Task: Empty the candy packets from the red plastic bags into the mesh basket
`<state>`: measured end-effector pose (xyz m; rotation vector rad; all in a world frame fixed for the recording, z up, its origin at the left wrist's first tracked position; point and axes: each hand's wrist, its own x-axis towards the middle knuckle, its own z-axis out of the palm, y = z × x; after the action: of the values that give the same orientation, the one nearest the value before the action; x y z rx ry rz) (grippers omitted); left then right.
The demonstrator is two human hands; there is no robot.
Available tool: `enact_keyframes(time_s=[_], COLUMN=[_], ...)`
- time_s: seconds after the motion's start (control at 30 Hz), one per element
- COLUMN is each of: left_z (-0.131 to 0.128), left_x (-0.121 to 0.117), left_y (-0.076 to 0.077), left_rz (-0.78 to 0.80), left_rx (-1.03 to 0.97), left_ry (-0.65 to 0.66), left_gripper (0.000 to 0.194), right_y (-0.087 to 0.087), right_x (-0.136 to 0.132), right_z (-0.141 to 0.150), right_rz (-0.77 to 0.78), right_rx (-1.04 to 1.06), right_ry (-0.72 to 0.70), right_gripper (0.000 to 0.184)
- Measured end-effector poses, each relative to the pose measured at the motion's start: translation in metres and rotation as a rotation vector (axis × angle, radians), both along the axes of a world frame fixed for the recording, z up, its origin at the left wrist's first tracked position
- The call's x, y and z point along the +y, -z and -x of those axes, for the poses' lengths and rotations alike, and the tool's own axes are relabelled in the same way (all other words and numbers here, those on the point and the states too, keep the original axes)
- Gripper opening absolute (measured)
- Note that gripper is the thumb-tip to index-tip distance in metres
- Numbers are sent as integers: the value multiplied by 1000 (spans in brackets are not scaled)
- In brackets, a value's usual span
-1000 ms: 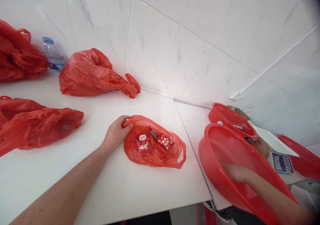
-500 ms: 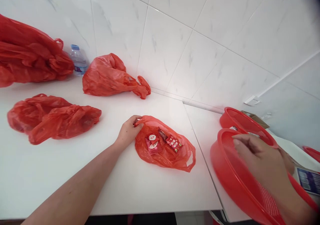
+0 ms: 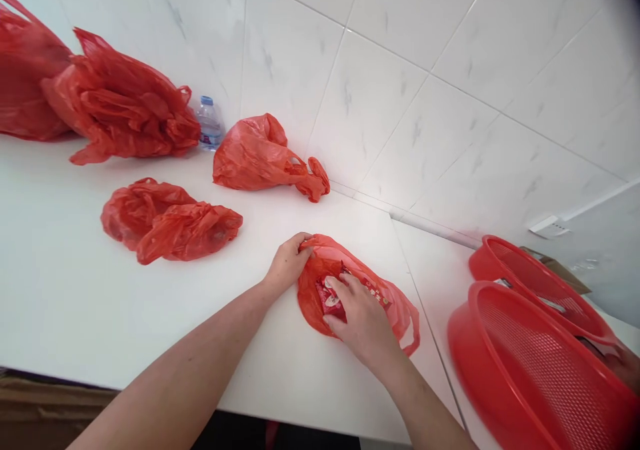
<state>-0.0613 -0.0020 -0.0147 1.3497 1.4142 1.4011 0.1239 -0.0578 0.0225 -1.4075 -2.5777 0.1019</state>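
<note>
A thin red plastic bag (image 3: 395, 303) lies open on the white table (image 3: 60, 290) in front of me. Small red packets (image 3: 331, 297) lie inside it. My left hand (image 3: 287, 267) pinches the bag's left rim and holds it open. My right hand (image 3: 361, 320) reaches into the bag, its fingers curled over the red packets; whether it grips one is hidden by the hand.
Several other red bags lie on the table: one crumpled (image 3: 170, 220) to the left, one (image 3: 263, 157) by the tiled wall, two larger (image 3: 120, 110) at the far left. A water bottle (image 3: 209, 125) stands at the wall. Two red mesh baskets (image 3: 530, 363) sit at the right.
My right hand left the red basket's rim and moved left into the open bag, onto the packets. My view shifted left. My left hand kept its hold on the bag's rim.
</note>
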Motion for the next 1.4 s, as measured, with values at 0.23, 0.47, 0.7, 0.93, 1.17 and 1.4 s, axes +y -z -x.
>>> enact_keyframes(time_s=[0.23,0.47,0.7,0.93,1.17,1.4], left_z=[2,2,5,3,4,9], left_x=[0,1,0,-1,-1,1], left_y=[0,1,0,-4,-6,-4], left_rz=[-25,-34,-23,-16,16,59], left_rx=[-73,-107,-246,-419,-594,-772], left_ry=[35,22,25,68,119,141], left_gripper=[22,19,16,16,20,24], right_y=[14,6,15,19,31,3], right_x=[6,0,3,-33,-39,-18], right_z=[3,-14,-51,-81,-101,-89], right_rz=[46,96,56,-207,62,326], right_rx=[69,295,403,525,762,836], right_ry=[100,206,240,357,831,705], right_gripper=[52,45,48,31,75,37])
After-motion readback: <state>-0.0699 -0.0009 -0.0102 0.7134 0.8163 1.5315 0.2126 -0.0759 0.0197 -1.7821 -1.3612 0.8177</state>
